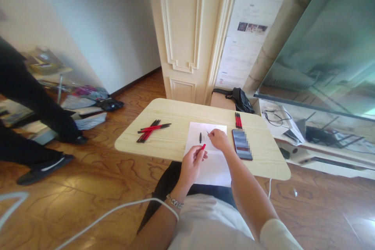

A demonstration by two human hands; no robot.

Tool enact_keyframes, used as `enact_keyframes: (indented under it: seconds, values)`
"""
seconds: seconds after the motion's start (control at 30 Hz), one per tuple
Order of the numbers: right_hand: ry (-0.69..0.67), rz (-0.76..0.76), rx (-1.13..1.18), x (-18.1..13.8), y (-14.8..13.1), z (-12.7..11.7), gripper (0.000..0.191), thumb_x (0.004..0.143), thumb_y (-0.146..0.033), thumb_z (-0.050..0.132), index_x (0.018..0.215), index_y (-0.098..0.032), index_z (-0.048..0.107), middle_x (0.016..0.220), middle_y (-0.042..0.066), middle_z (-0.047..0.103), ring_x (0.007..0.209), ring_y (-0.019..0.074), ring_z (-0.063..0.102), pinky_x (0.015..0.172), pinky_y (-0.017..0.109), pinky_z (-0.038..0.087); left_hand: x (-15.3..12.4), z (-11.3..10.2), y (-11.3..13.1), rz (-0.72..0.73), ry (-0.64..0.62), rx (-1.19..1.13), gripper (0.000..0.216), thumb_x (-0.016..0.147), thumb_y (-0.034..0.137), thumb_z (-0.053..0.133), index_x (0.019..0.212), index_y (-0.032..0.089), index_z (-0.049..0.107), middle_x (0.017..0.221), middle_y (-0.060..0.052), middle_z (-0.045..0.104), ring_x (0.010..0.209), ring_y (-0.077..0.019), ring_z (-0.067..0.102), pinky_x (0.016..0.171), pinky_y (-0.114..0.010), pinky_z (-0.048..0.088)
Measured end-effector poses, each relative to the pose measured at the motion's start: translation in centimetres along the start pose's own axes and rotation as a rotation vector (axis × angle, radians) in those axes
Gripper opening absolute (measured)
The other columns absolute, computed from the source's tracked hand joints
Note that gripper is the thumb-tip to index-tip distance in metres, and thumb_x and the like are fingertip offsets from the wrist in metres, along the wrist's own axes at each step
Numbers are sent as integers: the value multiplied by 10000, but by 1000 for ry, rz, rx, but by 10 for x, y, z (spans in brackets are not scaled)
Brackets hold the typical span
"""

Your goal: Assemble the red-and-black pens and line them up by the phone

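Observation:
My left hand (193,160) is closed on a red pen barrel (203,146), whose end sticks up past the thumb and fingers. My right hand (219,139) pinches a thin dark stick (208,133), perhaps a pen refill; only its tip shows. Both hands are over a white sheet of paper (215,172) that hangs past the table's near edge. Between them on the paper lies a black pen part (200,138). Beside it is a thin small piece, too small to make out.
Several red-and-black pens (150,129) lie crossed on the left of the table (172,113). More pens (238,120) lie side by side at the right, above a phone (241,144). A black bag (241,99) sits behind. A person's legs (32,105) are at left.

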State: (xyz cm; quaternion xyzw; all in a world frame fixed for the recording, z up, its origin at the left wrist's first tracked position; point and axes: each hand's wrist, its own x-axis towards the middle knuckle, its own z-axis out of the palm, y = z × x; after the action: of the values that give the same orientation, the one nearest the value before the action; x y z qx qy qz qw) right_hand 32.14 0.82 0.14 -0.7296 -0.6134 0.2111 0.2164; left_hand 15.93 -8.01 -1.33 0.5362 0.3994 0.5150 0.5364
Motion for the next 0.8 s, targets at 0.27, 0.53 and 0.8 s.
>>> enact_keyframes:
  seconds: [0.27,0.53,0.8]
  values:
    - [141,-168,1121,-43,-17,-37,291,757,-384,643,941,-162,610,761,35,650,572,96,521,515,225,411,1,3,-7,-21,-20,-11,336,848,437,562,1030,156,584,865,-76,686,737,-160,661,697,-276,501]
    - [182,-195,1157,-59,-30,-37,256,761,-385,646,896,-174,592,758,34,646,578,100,518,521,237,419,0,6,-4,-9,-39,-7,313,847,420,573,1019,159,589,863,-69,684,744,-155,652,709,-275,504]
    - [39,-212,997,-71,-23,-19,228,783,-365,607,904,-172,602,784,51,681,599,123,548,519,245,395,1,6,-6,-9,-60,-61,331,850,419,570,1049,154,588,912,-90,688,795,-174,665,756,-309,518]
